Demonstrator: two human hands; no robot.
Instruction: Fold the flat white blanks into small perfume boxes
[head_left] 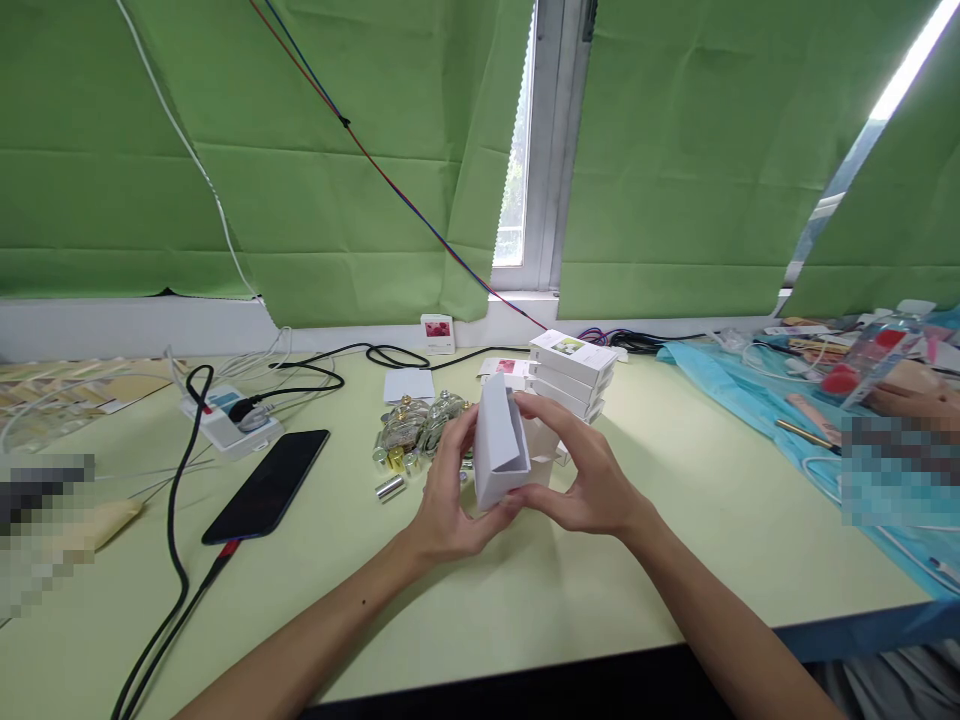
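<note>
A small white box [495, 440] is held up over the table between my two hands, tilted, with a flap or lid edge standing slightly apart on its right side. My left hand [450, 500] grips its left side and lower edge. The fingers of my right hand [585, 470] hold its upper right and lower right edges. Just behind is a stack of white boxes [571, 365] with a picture on the top one. Glass bottles [420, 425] with gold and silver caps lie in a cluster left of the box, and a silver cylinder [390, 488] rests in front of them.
A black phone [266, 485] with a cable lies at the left, near a white power strip [229, 420]. A small picture box [438, 334] stands by the wall. Blue plastic sheeting [739, 405], a clear bottle [885, 350] and a person's hand [919, 395] are at the right.
</note>
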